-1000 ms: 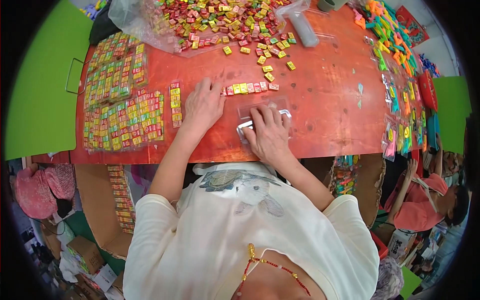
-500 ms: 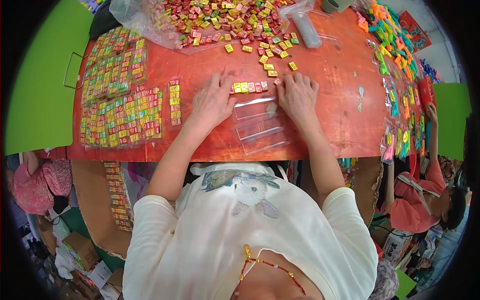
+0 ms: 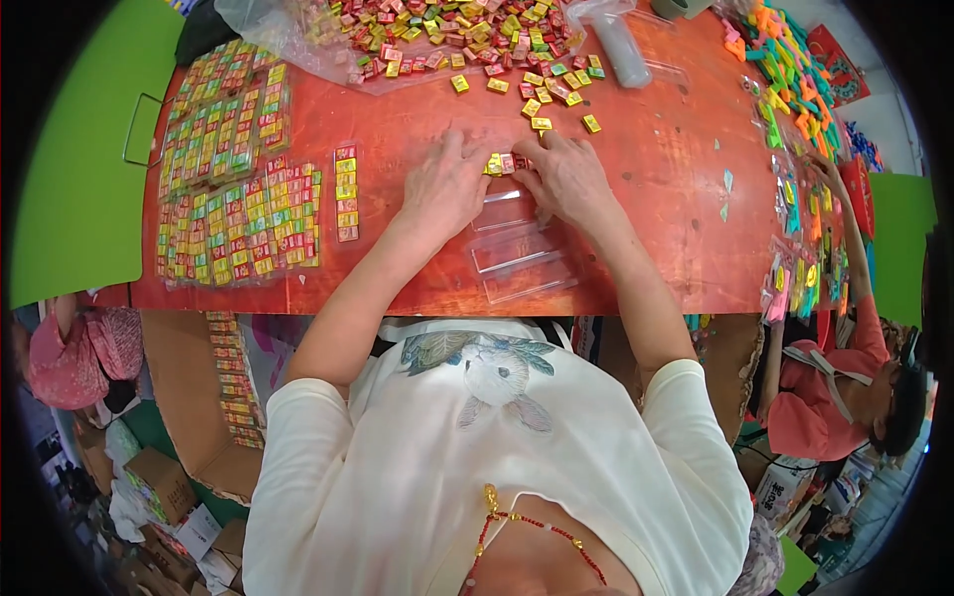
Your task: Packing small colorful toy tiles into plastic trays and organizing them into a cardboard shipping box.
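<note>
My left hand point(image 3: 445, 184) and my right hand point(image 3: 571, 181) close in from both ends on a short row of small yellow and red boxes point(image 3: 500, 164). Fingers of both hands press against the row, hiding its ends. Just below the row lie several clear plastic trays point(image 3: 522, 250), narrow and overlapping; the nearest one is partly under my right hand. To the left of my left hand stands one filled tray of small boxes point(image 3: 346, 194). Loose yellow boxes point(image 3: 542, 123) lie beyond my right fingers.
A large heap of small boxes point(image 3: 447, 40) spills from a clear plastic bag point(image 3: 256, 25) at the back. Filled trays point(image 3: 238, 223) are stacked at left. Colourful plastic pieces point(image 3: 785, 79) and packets lie at right, where a co-worker's arm point(image 3: 853, 214) reaches. A cardboard box point(image 3: 189, 397) stands below the table edge.
Both hands have moved closer together along the row, my right hand shifting left and covering its right end. The row is now squeezed between them. The co-worker's hand has moved along the right side.
</note>
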{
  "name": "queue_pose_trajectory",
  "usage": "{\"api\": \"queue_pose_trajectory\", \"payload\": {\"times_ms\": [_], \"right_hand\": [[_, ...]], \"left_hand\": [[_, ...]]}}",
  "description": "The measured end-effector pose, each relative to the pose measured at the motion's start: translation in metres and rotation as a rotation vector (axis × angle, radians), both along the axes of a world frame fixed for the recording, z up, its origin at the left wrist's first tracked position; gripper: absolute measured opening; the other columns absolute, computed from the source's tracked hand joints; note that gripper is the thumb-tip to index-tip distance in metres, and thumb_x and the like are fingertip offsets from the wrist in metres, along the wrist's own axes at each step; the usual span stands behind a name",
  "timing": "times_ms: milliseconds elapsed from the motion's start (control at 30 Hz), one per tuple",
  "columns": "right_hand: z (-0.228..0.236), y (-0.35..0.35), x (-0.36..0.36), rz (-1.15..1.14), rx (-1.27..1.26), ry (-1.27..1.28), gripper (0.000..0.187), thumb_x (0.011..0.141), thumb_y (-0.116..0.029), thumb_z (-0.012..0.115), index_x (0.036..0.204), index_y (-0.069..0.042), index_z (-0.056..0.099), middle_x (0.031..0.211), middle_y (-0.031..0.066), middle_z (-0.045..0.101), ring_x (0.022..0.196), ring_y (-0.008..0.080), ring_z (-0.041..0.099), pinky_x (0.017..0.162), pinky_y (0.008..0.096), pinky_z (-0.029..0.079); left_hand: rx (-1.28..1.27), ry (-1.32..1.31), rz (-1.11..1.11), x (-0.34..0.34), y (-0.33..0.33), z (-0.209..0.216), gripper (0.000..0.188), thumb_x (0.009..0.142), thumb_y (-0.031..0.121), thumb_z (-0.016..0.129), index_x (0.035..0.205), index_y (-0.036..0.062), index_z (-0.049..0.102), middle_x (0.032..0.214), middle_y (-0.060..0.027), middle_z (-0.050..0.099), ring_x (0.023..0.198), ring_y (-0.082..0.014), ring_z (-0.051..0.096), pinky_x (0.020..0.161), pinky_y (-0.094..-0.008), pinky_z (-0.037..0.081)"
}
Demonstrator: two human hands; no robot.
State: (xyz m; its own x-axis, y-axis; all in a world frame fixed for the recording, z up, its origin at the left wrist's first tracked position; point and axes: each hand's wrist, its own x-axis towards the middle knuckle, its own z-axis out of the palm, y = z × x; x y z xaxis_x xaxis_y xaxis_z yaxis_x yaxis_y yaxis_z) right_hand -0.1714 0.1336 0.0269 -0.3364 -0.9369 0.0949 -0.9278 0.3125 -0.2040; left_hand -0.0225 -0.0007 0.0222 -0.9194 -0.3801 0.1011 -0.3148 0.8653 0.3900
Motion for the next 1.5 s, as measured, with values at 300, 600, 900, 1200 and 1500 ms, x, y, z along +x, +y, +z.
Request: {"api": "queue_pose_trajectory", "payload": {"times_ms": [300, 600, 900, 1200, 1500], "right_hand": [[0.010, 0.006, 0.002, -0.009, -0.055, -0.018, 0.028, 0.088, -0.028, 0.067, 0.114, -0.015, 0.067, 0.094, 0.0112, 0.060, 0.090, 0.0300, 0.062, 0.079, 0.0431, 0.044], [0.018, 0.059, 0.022, -0.006, -0.049, -0.063, 0.031, 0.086, -0.021, 0.071, 0.115, -0.015, 0.065, 0.095, 0.0088, 0.058, 0.090, 0.0276, 0.059, 0.076, 0.0418, 0.041], [0.008, 0.075, 0.018, -0.132, -0.233, -0.255, 0.028, 0.087, -0.016, 0.069, 0.114, -0.011, 0.063, 0.095, 0.0098, 0.060, 0.090, 0.0293, 0.061, 0.077, 0.0402, 0.045], [-0.013, 0.069, 0.019, -0.138, -0.281, -0.118, 0.014, 0.089, -0.014, 0.067, 0.102, -0.010, 0.068, 0.086, 0.0090, 0.058, 0.083, 0.0294, 0.060, 0.073, 0.0405, 0.045], [-0.011, 0.059, 0.025, -0.137, -0.301, -0.082, 0.014, 0.089, -0.014, 0.066, 0.102, -0.009, 0.068, 0.086, 0.0100, 0.059, 0.081, 0.0304, 0.060, 0.072, 0.0404, 0.046]], "left_hand": [[-0.006, 0.075, -0.021, -0.001, -0.001, 0.007, 0.029, 0.086, 0.017, 0.067, 0.113, 0.0099, 0.062, 0.108, -0.0162, 0.055, 0.099, -0.0378, 0.064, 0.073, -0.0489, 0.058], [-0.118, 0.027, -0.090, 0.019, 0.049, 0.007, 0.034, 0.084, 0.019, 0.070, 0.116, 0.0105, 0.062, 0.096, -0.0143, 0.052, 0.085, -0.0314, 0.063, 0.068, -0.0424, 0.057], [0.131, 0.374, 0.001, 0.040, 0.036, -0.002, 0.047, 0.088, 0.018, 0.064, 0.133, 0.0050, 0.055, 0.116, -0.0176, 0.053, 0.101, -0.0343, 0.059, 0.082, -0.0429, 0.051], [-0.118, -0.020, -0.111, 0.049, 0.043, -0.025, 0.079, 0.089, 0.045, 0.062, 0.152, 0.0073, 0.033, 0.158, -0.0156, 0.029, 0.146, -0.0385, 0.025, 0.110, -0.0696, 0.018], [-0.099, -0.044, -0.048, 0.044, 0.043, -0.022, 0.080, 0.090, 0.047, 0.060, 0.154, 0.0100, 0.030, 0.160, -0.0147, 0.027, 0.147, -0.0390, 0.023, 0.110, -0.0729, 0.012]]}}
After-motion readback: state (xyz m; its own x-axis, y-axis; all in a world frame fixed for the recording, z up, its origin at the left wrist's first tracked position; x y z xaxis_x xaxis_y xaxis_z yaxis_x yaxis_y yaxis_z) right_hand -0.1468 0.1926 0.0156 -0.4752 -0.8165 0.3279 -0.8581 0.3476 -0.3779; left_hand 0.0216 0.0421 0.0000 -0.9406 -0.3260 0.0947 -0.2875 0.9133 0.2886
